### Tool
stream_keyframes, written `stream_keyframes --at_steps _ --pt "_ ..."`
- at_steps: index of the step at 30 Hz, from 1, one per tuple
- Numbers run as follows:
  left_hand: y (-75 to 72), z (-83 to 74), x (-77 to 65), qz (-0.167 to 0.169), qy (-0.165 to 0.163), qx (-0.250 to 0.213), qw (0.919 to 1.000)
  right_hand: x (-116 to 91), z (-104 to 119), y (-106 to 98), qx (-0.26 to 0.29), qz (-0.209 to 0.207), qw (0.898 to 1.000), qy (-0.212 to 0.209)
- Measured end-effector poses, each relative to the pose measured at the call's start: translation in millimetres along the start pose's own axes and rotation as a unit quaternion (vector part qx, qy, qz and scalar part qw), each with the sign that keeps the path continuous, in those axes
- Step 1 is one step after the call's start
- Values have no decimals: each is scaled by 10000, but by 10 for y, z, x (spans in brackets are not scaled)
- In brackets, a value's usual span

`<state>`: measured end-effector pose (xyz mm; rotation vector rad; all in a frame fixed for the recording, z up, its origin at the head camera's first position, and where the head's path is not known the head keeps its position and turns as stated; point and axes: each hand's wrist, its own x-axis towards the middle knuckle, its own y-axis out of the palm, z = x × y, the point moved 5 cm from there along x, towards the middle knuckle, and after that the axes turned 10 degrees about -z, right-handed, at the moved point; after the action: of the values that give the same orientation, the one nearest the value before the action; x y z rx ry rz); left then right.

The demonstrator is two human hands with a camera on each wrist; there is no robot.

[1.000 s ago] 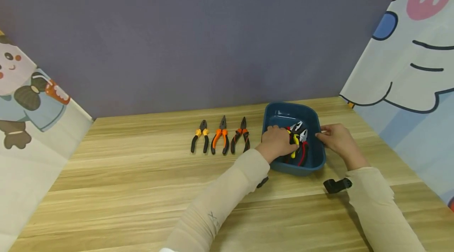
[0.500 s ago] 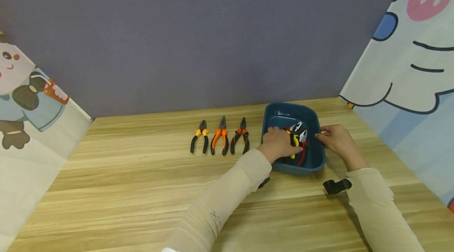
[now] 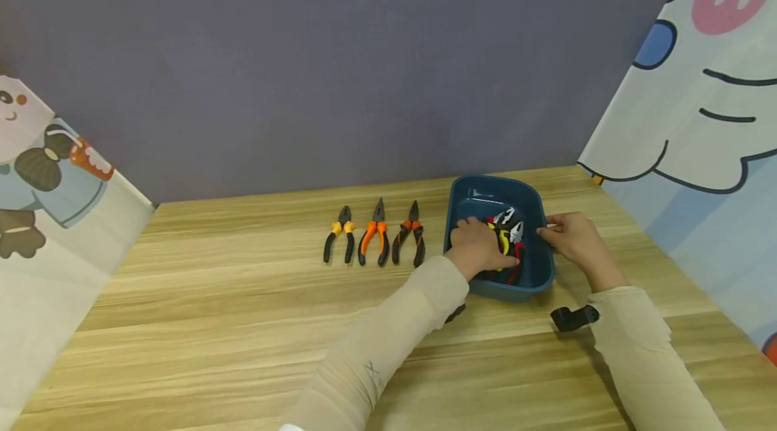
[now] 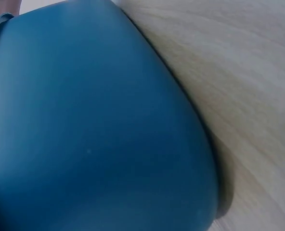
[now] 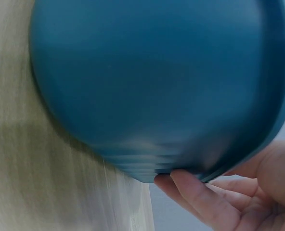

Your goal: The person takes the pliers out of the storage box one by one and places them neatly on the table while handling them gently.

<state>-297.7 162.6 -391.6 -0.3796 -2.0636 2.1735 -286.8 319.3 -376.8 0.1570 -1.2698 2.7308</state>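
Observation:
A dark blue plastic bin [image 3: 540, 276] stands on the table with several pliers inside. My left hand [image 3: 477, 247] reaches down into it from the left, over the pliers. Its thumb stretches across the handles of the red-handled pliers [image 3: 516, 234]. Yellow-handled pliers [image 3: 504, 241] lie beside those, partly covered by the hand. The left fingertips are hidden, so I cannot tell what they hold. At the bin's right side my right hand [image 3: 570, 239] pinches the rim, thumb at the inner edge. In the right wrist view its fingers [image 5: 195, 192] press the outer wall.
Left of the bin, three pliers lie in a row with jaws pointing away: yellow-and-black pliers [image 3: 340, 234], orange pliers [image 3: 373, 232] and black-and-orange pliers [image 3: 409, 234]. A grey partition [image 3: 364, 80] rises behind the wooden table [image 3: 212, 309]. Printed panels flank both sides.
My left hand has shifted slightly right and nearer inside the bin, its thumb now further across the red-handled pliers. The right hand keeps its hold on the rim.

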Motion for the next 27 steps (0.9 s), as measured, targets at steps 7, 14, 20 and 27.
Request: stream_keyframes --at_steps 7,14,20,27 --pt "17 -3 26 -107 -144 -110 9998 5 5 7 6 -21 10000 17" --pt "34 -17 40 -193 -261 -259 9991 5 5 0 7 6 10000 37" --pt "29 -5 53 -304 -234 -247 9990 3 13 -2 47 -6 10000 23" --pt "11 3 56 -376 -34 -227 9990 1 1 5 54 -7 9999 112"
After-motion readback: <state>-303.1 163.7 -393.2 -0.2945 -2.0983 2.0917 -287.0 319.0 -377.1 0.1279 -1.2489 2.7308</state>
